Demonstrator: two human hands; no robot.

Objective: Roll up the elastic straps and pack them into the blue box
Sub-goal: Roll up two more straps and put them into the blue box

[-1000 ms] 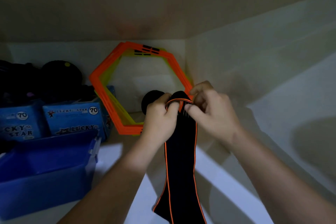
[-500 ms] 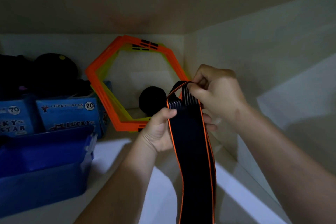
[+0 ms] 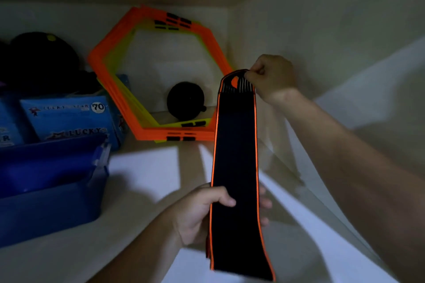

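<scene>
The right hand [image 3: 272, 78] is pinching the top end of the elastic strap [image 3: 235, 156]; the left hand [image 3: 207, 211] is gripping it lower down, right of the blue box [image 3: 49, 193]. Straightening looks underway; rolling from one end should come next.

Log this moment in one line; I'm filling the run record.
right hand: pinches strap top | left hand: grips strap lower down | strap: unrolled | blue box: left

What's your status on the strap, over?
Right hand pinches the top end of the black strap, left hand grips it lower down. Strap stretched flat, unrolled. Blue box open at left, path clear.
</scene>
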